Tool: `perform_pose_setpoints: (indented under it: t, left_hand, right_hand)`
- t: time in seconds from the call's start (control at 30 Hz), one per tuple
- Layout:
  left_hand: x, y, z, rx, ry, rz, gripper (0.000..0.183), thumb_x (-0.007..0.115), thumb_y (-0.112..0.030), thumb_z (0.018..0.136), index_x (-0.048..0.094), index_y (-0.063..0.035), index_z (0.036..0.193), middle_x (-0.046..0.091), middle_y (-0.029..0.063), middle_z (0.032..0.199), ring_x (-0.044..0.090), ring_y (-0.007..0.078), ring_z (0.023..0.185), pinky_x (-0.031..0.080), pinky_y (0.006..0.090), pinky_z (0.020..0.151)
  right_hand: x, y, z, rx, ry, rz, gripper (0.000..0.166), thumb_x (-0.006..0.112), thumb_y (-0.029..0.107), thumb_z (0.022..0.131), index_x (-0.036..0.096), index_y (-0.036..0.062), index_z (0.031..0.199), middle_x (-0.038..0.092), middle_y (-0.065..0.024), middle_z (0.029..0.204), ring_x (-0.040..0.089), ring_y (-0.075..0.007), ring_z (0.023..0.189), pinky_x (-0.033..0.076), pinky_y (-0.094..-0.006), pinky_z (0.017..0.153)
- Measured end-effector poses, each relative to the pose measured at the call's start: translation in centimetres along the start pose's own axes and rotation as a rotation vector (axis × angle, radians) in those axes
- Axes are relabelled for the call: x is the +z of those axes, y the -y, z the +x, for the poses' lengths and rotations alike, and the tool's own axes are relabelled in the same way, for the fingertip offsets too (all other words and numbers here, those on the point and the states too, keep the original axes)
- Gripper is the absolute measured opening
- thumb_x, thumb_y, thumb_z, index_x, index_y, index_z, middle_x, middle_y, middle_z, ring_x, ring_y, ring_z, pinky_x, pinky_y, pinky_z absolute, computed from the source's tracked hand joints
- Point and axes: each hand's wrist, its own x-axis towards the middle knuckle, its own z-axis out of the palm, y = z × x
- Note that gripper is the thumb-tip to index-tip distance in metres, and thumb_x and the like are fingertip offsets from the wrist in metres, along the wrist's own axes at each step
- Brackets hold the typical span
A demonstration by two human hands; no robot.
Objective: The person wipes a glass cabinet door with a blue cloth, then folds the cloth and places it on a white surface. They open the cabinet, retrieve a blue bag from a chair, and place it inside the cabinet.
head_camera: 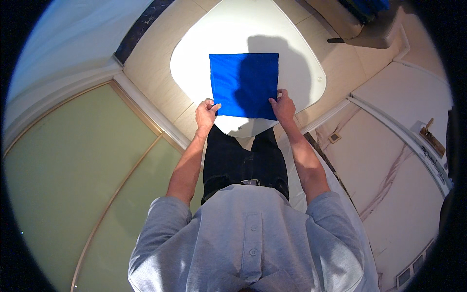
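Note:
A blue square of cloth [226,84] lies flat on the white tabletop [197,47] before me, with slight wrinkles near its lower left. My left hand [206,115] pinches the cloth's lower left corner between thumb and fingers. On the opposite side, my right hand [284,107] grips the right edge just above the lower right corner. Both thumbs rest on top, and parts of the fingers are hidden. A dark shadow falls across the cloth's right part and the table beyond.
Beige floor tiles [153,76] surround the table. Frosted greenish panels [80,153] with a gold-toned frame stand to the left. At the upper right is a beige seat-like piece [379,33] with blue fabric [368,7] on it. A white door with a handle [432,140] is at right.

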Motion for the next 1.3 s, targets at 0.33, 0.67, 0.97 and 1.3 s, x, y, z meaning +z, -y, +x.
perform_pose_setpoints:
  t: [0.33, 0.67, 0.97, 1.3]
  left_hand:
    - [-0.2, -1.7, -1.1, 0.154, -0.165, 0.005, 0.017, 0.08, -0.007, 0.079, 0.067, 0.0004, 0.086, 0.062, 0.0136, 0.081, 0.063, 0.0255, 0.067, 0.052, 0.0381, 0.067]
    - [-0.8, -3.8, 2.4, 0.1, 0.019, -0.182, 0.02, 0.081, -0.006, 0.081, 0.062, -0.0009, 0.08, 0.055, 0.0015, 0.074, 0.055, 0.0108, 0.066, 0.046, 0.0278, 0.061]
    - [-2.0, -6.2, 3.8, -0.377, 0.189, -0.595, 0.019, 0.071, -0.01, 0.093, 0.058, -0.0081, 0.079, 0.055, -0.001, 0.064, 0.053, 0.0082, 0.051, 0.041, 0.0223, 0.048]
    - [-1.3, -3.4, 2.3, -0.597, 0.232, -0.629, 0.014, 0.073, -0.003, 0.089, 0.06, -0.0067, 0.084, 0.058, 0.0037, 0.073, 0.051, 0.0127, 0.051, 0.045, 0.0282, 0.042]
  right_hand:
    - [0.9, -1.4, -0.3, 0.026, 0.001, -0.006, 0.027, 0.076, 0.029, 0.082, 0.067, 0.0082, 0.098, 0.072, -0.0144, 0.088, 0.069, -0.0362, 0.086, 0.054, -0.0487, 0.074]
    - [0.1, -2.3, -2.3, 0.142, 0.098, -0.04, 0.022, 0.076, 0.028, 0.081, 0.075, 0.0083, 0.092, 0.073, -0.0166, 0.089, 0.07, -0.0361, 0.089, 0.055, -0.0474, 0.077]
    - [0.1, -2.0, -1.3, -0.054, -0.176, 0.047, 0.019, 0.07, 0.025, 0.087, 0.077, 0.0089, 0.095, 0.073, -0.0164, 0.084, 0.07, -0.0364, 0.08, 0.055, -0.0458, 0.075]
    - [1.3, -1.4, -1.6, 0.157, -0.095, 0.39, 0.022, 0.069, 0.023, 0.088, 0.073, 0.0047, 0.1, 0.074, -0.0166, 0.085, 0.072, -0.0324, 0.079, 0.055, -0.0432, 0.075]
